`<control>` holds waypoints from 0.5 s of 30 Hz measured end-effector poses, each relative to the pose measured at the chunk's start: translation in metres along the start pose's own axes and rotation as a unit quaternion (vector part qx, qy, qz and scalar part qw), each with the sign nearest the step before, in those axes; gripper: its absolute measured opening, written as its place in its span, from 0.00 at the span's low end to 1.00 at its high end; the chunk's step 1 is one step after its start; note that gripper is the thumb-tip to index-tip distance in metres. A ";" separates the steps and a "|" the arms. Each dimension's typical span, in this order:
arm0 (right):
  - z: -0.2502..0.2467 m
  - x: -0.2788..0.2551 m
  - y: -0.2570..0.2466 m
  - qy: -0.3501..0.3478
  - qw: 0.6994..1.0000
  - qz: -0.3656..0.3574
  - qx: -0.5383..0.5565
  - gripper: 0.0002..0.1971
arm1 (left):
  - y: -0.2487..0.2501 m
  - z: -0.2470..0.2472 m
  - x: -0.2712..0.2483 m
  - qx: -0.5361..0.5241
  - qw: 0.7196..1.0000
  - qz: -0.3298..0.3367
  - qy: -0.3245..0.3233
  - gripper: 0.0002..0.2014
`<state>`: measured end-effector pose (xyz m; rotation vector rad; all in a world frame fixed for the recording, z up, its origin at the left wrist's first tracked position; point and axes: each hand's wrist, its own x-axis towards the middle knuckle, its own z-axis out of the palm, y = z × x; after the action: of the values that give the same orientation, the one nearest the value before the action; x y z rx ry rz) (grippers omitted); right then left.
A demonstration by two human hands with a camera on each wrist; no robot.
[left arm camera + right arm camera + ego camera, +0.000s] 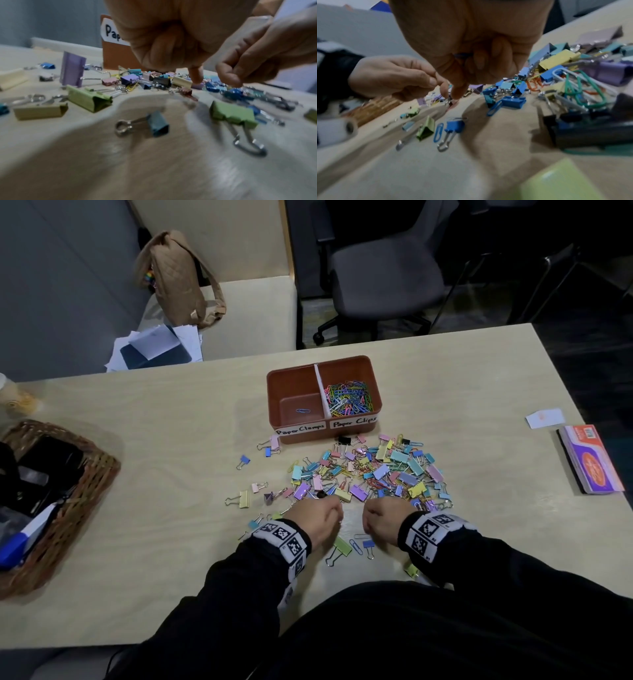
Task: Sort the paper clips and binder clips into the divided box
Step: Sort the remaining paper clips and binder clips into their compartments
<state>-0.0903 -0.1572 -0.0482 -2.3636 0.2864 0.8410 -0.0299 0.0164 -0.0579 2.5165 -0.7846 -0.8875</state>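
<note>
The brown divided box stands mid-table. Its right "Paper Clips" half holds many coloured paper clips; the left "Paper Clamps" half holds one blue paper clip. A mixed pile of binder clips lies in front of it. My left hand is at the pile's near edge, fingers curled, with one finger poking down into the clips. My right hand hovers beside it as a fist with a sliver of blue paper clip in its grip.
A green binder clip, a blue paper clip and a blue binder clip lie between my wrists. A wicker basket sits at the left. At the right lie a flat packet and a white card.
</note>
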 end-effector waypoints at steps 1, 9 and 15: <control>0.000 -0.001 -0.002 0.009 0.999 -0.014 -0.046 0.10 | 0.000 0.001 0.001 0.061 0.998 0.022 -0.009 0.12; 0.006 0.000 -0.018 -0.060 0.959 -0.058 -0.272 0.08 | 0.010 -0.003 0.012 0.258 0.961 0.084 -0.050 0.10; 0.011 0.000 -0.016 -0.061 0.973 -0.039 -0.219 0.07 | 0.014 -0.004 0.013 0.278 0.956 0.062 -0.067 0.10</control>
<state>-0.0899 -0.1375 -0.0473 -2.6881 -0.0513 1.0952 -0.0241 -0.0021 -0.0536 2.8492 -1.3857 -0.8971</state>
